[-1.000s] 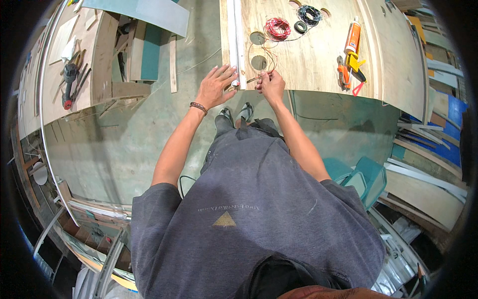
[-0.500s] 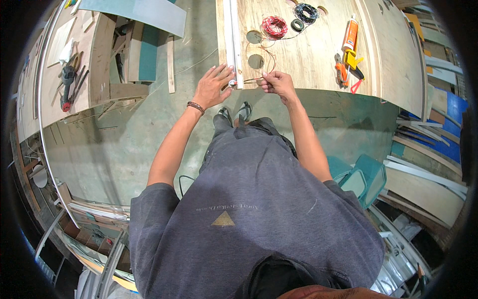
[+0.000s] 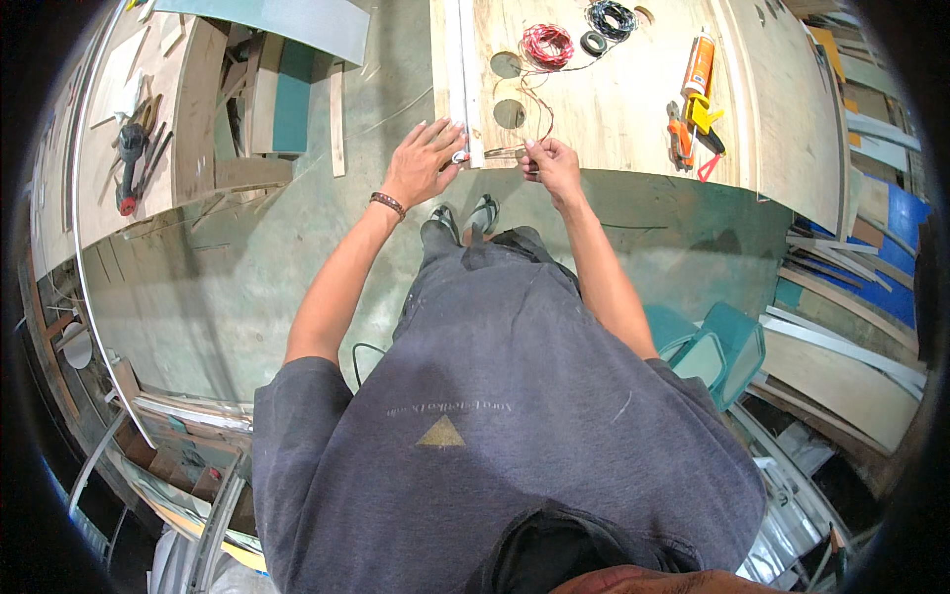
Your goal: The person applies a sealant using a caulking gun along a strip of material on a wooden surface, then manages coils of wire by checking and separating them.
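Observation:
My left hand [image 3: 424, 163] lies with fingers stretched out over the near end of a long white strip [image 3: 456, 59] at the wooden panel's left edge. A small ring-like thing shows near its thumb; I cannot make out what it is. Beside it, my right hand [image 3: 554, 170] pinches a thin wire [image 3: 546, 121] at the panel's front edge. This wire runs back past two round holes toward a red wire coil [image 3: 547, 47]. Behind that coil sit a black wire coil [image 3: 611, 22] and a small black roll [image 3: 594, 44].
On the right of the panel [image 3: 618, 124] lie an orange tube [image 3: 700, 65], a yellow-handled tool [image 3: 704, 115] and orange-handled pliers [image 3: 680, 139]. A second bench [image 3: 103, 193] at left holds a power tool [image 3: 130, 153]. Teal chairs [image 3: 727, 356] stand behind at right.
The view has shifted slightly. My right hand keeps its pinch on the wire near the panel edge, and my left hand stays on the strip's end.

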Action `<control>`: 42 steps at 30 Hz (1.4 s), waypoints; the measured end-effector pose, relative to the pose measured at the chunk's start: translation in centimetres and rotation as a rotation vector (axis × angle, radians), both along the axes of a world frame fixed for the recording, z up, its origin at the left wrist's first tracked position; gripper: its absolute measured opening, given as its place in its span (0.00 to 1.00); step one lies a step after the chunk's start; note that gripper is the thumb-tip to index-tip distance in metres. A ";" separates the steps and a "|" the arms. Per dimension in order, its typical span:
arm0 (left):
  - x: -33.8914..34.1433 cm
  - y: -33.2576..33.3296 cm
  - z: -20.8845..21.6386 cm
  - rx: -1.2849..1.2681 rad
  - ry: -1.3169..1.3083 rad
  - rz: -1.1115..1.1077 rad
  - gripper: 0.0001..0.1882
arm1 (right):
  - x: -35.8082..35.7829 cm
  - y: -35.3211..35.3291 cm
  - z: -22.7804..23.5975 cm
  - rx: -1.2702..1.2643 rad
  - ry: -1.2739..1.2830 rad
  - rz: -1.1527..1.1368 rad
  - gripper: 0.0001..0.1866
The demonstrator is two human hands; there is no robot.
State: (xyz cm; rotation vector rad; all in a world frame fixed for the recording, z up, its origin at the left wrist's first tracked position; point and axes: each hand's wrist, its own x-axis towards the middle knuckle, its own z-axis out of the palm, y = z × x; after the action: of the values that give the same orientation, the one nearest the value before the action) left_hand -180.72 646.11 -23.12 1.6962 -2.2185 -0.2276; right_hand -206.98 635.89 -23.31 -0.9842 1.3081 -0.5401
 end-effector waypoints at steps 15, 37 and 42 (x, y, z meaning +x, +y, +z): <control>0.3 -0.4 2.1 -0.111 0.355 -0.017 0.20 | 2.2 1.1 5.0 -0.765 0.736 0.505 0.12; 0.3 -1.5 2.6 0.119 0.262 -0.013 0.09 | 4.3 -1.3 4.1 -0.627 0.695 0.832 0.08; -0.4 -0.9 1.6 0.109 0.332 0.080 0.10 | 4.1 -1.7 4.5 -0.716 0.860 0.857 0.09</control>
State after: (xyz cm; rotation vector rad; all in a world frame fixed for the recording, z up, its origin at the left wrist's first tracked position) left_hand -181.12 645.24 -21.47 1.6585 -1.9226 -0.5742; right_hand -202.86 634.24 -18.77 -2.3940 1.2371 0.1567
